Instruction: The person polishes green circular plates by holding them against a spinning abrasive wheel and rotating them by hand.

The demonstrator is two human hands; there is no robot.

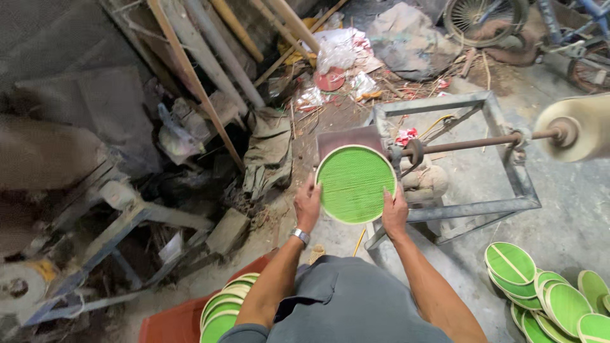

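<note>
Round green woven plate at frame centre, gripped at its rims by left hand and right hand, before a metal frame with spindle, stacked green plates lower right and lower centre-left

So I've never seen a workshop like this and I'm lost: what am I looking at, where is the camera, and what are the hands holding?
The picture comes from a camera worn on the person's head, looking down at their own arms. The left hand and the right hand grip opposite edges of a round green plate with a pale rim. Just beyond it stands a grey metal frame carrying a rusty shaft with a pale disc on its end. More green plates lie in a pile on the concrete floor at right, and another stack sits at lower left. Poles and rubbish fill the background.
</note>
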